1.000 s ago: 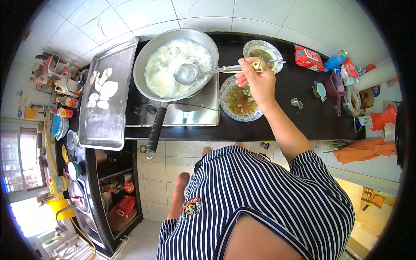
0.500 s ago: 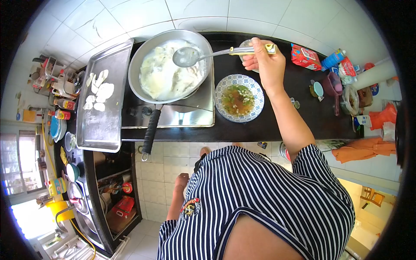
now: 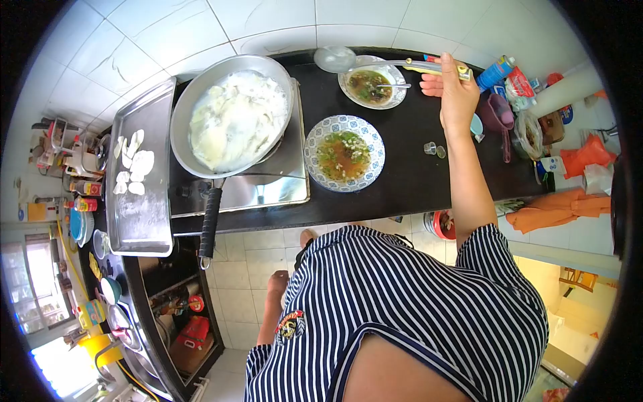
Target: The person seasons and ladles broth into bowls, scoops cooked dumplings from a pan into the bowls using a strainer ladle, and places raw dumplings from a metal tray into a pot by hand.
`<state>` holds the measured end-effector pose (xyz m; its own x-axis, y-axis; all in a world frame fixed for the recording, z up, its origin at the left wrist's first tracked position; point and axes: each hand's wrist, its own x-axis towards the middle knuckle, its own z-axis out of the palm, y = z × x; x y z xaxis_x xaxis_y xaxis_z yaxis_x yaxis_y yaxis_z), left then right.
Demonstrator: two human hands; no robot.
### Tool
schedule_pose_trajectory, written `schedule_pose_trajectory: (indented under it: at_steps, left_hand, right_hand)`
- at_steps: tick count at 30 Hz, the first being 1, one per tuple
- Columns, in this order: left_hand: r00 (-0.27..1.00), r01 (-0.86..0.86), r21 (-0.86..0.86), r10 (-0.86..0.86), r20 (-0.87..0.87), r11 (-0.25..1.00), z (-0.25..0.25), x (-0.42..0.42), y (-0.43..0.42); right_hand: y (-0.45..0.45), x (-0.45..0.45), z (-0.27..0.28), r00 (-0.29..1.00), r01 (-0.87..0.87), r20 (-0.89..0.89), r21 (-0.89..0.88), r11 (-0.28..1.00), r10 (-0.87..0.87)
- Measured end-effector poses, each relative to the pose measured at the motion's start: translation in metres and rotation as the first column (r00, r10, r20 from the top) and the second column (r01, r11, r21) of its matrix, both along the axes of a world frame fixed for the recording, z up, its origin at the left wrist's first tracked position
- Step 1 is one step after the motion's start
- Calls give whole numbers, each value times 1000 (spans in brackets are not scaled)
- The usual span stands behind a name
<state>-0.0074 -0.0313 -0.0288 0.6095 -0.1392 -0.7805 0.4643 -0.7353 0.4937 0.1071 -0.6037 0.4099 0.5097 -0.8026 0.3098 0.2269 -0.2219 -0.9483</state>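
Note:
My right hand (image 3: 457,94) is closed around the handle of a metal ladle (image 3: 362,63). The ladle's scoop hangs over the back of the counter, beside the left rim of a plate-like bowl (image 3: 400,100) of broth with green bits and a spoon in it. A second bowl, blue-and-white patterned (image 3: 313,155), stands in front with brownish broth and chopped greens. To the left, a pan (image 3: 179,134) of white, cloudy liquid with pale dumplings sits on the stove. My left hand (image 3: 278,277) hangs low by my body, away from the counter, its fingers not clear.
A metal tray (image 3: 144,221) with several pale, flat dumplings lies left of the pan. The pan's black handle (image 3: 210,224) sticks out past the counter's front edge. A blue bottle (image 3: 495,72), a purple pot (image 3: 495,110) and bags crowd the right end.
My right hand has moved right with the ladle, bringing its scoop from over the pan to beside the back bowl. The view has shifted, and the back bowl now shows fully.

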Motion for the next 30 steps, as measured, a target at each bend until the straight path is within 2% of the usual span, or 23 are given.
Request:
schedule_pose_trajectory:
  at_steps: [2,5,8,11,15,17,20,21,22,23,24,25,26,27,29,30]
  left_hand:
    - [971,200,118,-213,109,973,38,9,-21]
    - [983,169,96,-174,56,981,63,18,-37]
    - [988,135,32,-137,70,990,44,18,-33]
    - [991,129,28,-130,44,991,60,21,-38]
    - [972,224,-63,-218,82,973,35,22,-23]
    - [997,74,30,-74,4,997,84,28,-45]
    - [993,115,54,-117,33,992,79,26,-40]
    - [993,113,55,-115,35,992,66,24,-33]
    - [986,146,34,-148,82,989,43,21,-20]
    - [976,179,12,-179,127,984,30,17,-13]
    - [976,175,14,-176,127,984,34,18,-14]
    - [974,184,23,-186,131,983,38,20,-14]
    - [972,192,32,-195,135,981,42,21,-13]
    - [899,324,133,-349,263,936,33,19,-7]
    - [980,175,75,-181,82,982,62,27,-20]
    - [981,169,75,-175,84,983,65,28,-20]
  right_hand:
    - [-10,-8,-8,999,43,-27,-4,999,-43]
    - [-25,-19,-26,994,77,-79,-3,997,-77]
    - [-35,-24,-41,980,126,-152,-22,992,-128]
    - [-40,-29,-56,977,111,-181,-38,993,-116]
    - [-37,-36,-69,982,79,-167,-92,993,-94]
    - [-34,-40,-70,974,91,-198,-107,990,-110]
    - [-36,-54,-83,959,15,-267,-279,960,-92]
    - [-36,-58,-81,960,13,-265,-278,961,-90]
    - [-35,-61,-77,955,-87,-281,-565,821,-92]
    - [-33,-65,-70,950,-183,-296,-788,588,-100]
    - [-26,-67,-60,928,-282,-371,-772,569,-44]
    - [-21,-67,-54,928,-284,-370,-771,570,-39]
    - [-17,-67,-50,922,-305,-383,-804,510,-51]
    - [-12,-65,-45,918,-325,-392,-834,447,-65]
    - [0,-57,-36,939,-289,-340,-854,433,-44]
    - [7,-52,-33,973,-180,-228,-826,534,-25]
